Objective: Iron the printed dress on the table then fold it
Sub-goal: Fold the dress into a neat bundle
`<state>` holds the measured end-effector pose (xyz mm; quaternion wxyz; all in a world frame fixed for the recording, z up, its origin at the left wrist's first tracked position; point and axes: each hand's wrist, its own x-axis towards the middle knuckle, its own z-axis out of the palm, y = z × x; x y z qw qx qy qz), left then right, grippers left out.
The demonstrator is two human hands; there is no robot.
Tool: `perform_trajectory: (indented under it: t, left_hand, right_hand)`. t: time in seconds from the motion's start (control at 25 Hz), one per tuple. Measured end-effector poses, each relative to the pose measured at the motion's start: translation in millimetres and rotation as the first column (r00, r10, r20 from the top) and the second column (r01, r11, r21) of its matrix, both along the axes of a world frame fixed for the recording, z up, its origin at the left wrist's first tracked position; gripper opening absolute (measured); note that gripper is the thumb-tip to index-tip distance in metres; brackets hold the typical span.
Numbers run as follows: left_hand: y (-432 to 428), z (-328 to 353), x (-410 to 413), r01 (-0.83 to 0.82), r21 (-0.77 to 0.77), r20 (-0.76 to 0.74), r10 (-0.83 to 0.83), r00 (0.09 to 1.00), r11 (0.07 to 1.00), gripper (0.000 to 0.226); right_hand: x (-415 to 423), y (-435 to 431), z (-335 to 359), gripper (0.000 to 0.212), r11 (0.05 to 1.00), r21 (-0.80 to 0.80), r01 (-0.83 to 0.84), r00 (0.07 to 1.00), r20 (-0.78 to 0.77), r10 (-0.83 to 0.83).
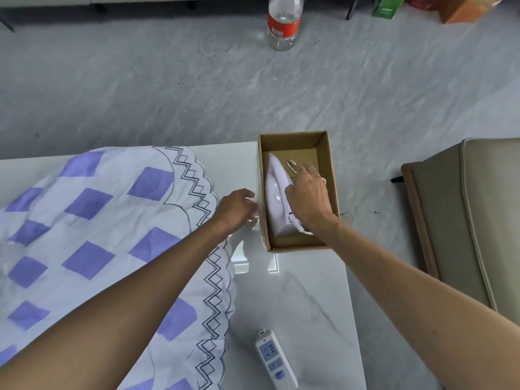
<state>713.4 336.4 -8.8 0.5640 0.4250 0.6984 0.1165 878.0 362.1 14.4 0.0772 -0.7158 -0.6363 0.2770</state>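
The printed dress point(92, 229), white with purple diamonds and a zigzag scalloped hem, lies spread over the left part of the pale table point(304, 299). A white iron point(275, 192) lies in an open cardboard box point(327, 164) at the table's far right corner, its cord partly hidden by my wrist. My right hand point(308, 195) is inside the box and lies over the iron's handle, thumb against its side, fingers spread forward. My left hand point(237, 206) rests against the outside of the box's left wall with loosely curled fingers, beside the dress hem.
A white power strip point(274, 358) lies near the table's front edge. Beyond the table is grey floor with a clear bottle with a red label point(284, 23). A beige sofa point(472, 220) stands to the right. A green box point(387, 7) and an orange box sit far back.
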Motion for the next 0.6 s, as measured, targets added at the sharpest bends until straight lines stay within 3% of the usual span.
perform_trajectory:
  t: [0.08, 0.2, 0.44, 0.6]
  left_hand:
    - [-17.6, 32.7, -28.9, -0.055, -0.011, 0.072, 0.055, 0.996, 0.998, 0.026]
    - [-51.9, 64.8, -94.8, -0.152, -0.017, 0.066, 0.153, 0.986, 0.988, 0.023]
    - [-140.5, 81.2, -264.2, -0.329, -0.075, 0.028, 0.331, 0.943, 0.941, 0.020]
    - [-214.4, 59.5, -414.5, -0.459, -0.138, 0.018, 0.465, 0.885, 0.878, 0.016]
  right_hand:
    - [-30.6, -14.0, 25.8, 0.036, 0.998, 0.003, -0.070, 0.991, -0.116, 0.070]
    - [-96.1, -40.4, 45.3, 0.031, 0.971, -0.061, -0.232, 0.953, -0.217, 0.214]
    - [-253.7, -98.7, 36.4, 0.028, 0.895, -0.221, -0.388, 0.894, -0.325, 0.307]
    - [-388.8, -147.8, 7.8, 0.023, 0.843, -0.245, -0.478, 0.866, -0.291, 0.407]
